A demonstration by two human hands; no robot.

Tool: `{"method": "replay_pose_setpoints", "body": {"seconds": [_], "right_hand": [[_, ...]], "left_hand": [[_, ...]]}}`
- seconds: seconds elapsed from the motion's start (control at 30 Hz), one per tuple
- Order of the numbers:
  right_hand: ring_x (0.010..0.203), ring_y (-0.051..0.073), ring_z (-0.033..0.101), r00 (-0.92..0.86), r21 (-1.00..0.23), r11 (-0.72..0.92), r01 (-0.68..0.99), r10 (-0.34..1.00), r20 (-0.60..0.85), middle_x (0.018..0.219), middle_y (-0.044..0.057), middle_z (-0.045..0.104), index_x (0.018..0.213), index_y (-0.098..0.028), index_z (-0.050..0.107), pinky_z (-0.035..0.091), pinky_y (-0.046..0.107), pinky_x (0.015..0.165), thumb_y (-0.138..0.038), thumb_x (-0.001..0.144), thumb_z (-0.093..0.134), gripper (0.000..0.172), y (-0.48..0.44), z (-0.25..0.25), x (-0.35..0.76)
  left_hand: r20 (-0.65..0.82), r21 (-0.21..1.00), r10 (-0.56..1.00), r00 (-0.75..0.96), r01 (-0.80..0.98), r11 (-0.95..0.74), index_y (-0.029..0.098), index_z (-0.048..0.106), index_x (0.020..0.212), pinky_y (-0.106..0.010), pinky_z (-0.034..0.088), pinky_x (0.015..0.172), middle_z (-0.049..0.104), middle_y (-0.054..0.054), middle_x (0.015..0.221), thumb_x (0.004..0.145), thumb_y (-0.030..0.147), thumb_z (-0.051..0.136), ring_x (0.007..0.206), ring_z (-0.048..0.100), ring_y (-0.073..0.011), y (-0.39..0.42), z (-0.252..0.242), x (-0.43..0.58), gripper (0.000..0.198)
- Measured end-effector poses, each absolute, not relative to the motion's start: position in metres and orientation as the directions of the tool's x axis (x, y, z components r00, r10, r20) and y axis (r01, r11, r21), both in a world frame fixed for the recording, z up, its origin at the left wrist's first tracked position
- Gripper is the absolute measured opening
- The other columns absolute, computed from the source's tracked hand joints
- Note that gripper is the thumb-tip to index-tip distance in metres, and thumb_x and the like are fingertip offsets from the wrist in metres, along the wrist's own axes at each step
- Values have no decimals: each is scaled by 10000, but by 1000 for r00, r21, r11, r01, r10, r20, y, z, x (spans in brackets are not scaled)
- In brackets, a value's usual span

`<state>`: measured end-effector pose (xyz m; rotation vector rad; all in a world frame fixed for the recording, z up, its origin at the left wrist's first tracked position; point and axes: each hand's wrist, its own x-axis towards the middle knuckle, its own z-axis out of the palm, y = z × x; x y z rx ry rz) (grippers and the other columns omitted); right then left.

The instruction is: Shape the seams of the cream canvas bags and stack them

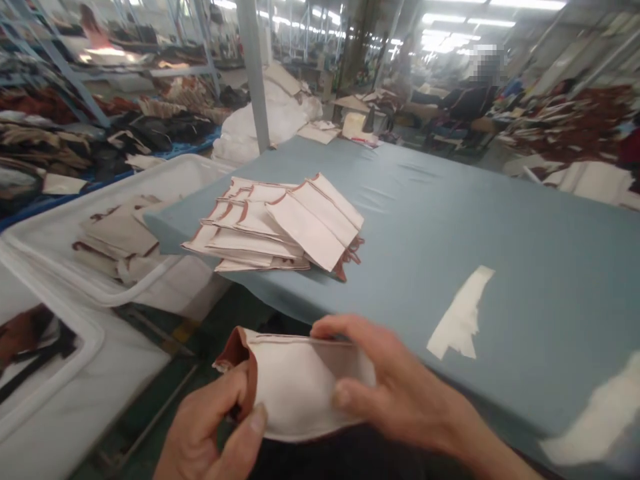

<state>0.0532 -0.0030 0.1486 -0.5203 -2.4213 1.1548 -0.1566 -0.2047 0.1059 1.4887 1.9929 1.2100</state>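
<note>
A cream sewn piece with a reddish-brown edge [300, 387], shaped like a small pouch, is held between my two hands in front of the table. My left hand [215, 420] grips its brown-edged open end, thumb on the outer face and fingers partly inside the opening. Around the other end curls my right hand [390, 380], fingers over the top edge and thumb pressed on the cream face. Beyond them, a stack of similar cream pieces [275, 223] lies on the near left part of the blue-green table [400, 233].
A white plastic bin [140, 287] with folded cream pieces stands left of the table, beside another white bin [85, 360]. A torn pale scrap [463, 313] lies on the table. Behind rises a grey post [254, 80]; a person [465, 100] sits at the back right.
</note>
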Motion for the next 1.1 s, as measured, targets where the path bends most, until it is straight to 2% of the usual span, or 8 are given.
{"method": "replay_pose_setpoints", "body": {"seconds": [0.07, 0.17, 0.23, 0.4, 0.6, 0.7, 0.93, 1.1], "right_hand": [[1122, 279, 793, -818, -716, 670, 196, 514, 257, 1247, 110, 820, 1369, -252, 665, 642, 430, 974, -587, 1062, 662, 454, -33, 133, 69], [851, 216, 776, -760, -667, 713, 218, 553, 342, 962, 59, 806, 1151, -241, 689, 609, 335, 747, -442, 1133, 575, 231, -50, 109, 85], [690, 176, 707, -718, -607, 774, 183, 526, 455, 814, 29, 751, 1008, -238, 659, 530, 287, 613, -357, 1157, 530, 230, -56, 95, 96], [615, 148, 650, -585, -424, 872, 245, 481, 653, 764, 28, 735, 1034, -209, 621, 470, 258, 584, -257, 1155, 554, 147, -79, 78, 130], [563, 127, 622, -560, -505, 810, 299, 577, 594, 720, -13, 697, 983, -231, 596, 450, 242, 559, -295, 1153, 567, 183, -91, 77, 154], [546, 118, 585, -519, -578, 751, 319, 649, 556, 713, -30, 664, 955, -236, 586, 408, 244, 540, -309, 1134, 596, 193, -92, 82, 159], [627, 118, 603, -559, -620, 729, 291, 656, 508, 783, -13, 670, 963, -229, 577, 400, 231, 573, -265, 1108, 631, 158, -95, 92, 161], [651, 121, 598, -625, -608, 743, 280, 622, 472, 790, -4, 665, 954, -217, 594, 397, 238, 600, -232, 1087, 651, 146, -102, 95, 157]], "left_hand": [[179, 827, 949, -260, 562, -2, 272, 565, 663, -311, 551, 518, 618, -12, 614, 1040, 480, 527, 539, 576, -205, -194, 111, -140, 433], [209, 816, 972, -109, 566, -112, 273, 531, 641, -300, 549, 526, 616, -8, 602, 1000, 385, 558, 537, 567, -195, -189, 110, -117, 377], [233, 788, 972, -36, 593, -167, 271, 493, 644, -288, 550, 548, 623, -4, 612, 991, 297, 552, 550, 588, -186, -192, 106, -105, 353], [288, 610, 958, 0, 771, -183, 255, 696, 1019, -262, 587, 753, 795, -11, 909, 988, 179, 595, 802, 760, -184, -204, 98, -91, 130], [47, 750, 999, 6, 660, -39, 267, 777, 1123, -310, 613, 890, 836, -34, 1099, 949, 303, 617, 978, 773, -243, -195, 88, -91, 239], [-82, 813, 992, 91, 582, 14, 243, 798, 1107, -297, 630, 862, 844, -36, 1037, 899, 309, 609, 925, 777, -247, -180, 83, -92, 289], [40, 817, 995, 92, 570, -85, 238, 766, 982, -275, 599, 856, 819, -20, 998, 900, 264, 638, 913, 753, -217, -165, 106, -80, 154], [-17, 887, 999, 46, 462, -6, 241, 805, 954, -245, 568, 763, 812, 10, 880, 967, 296, 593, 810, 755, -188, -168, 117, -74, 219]]}}
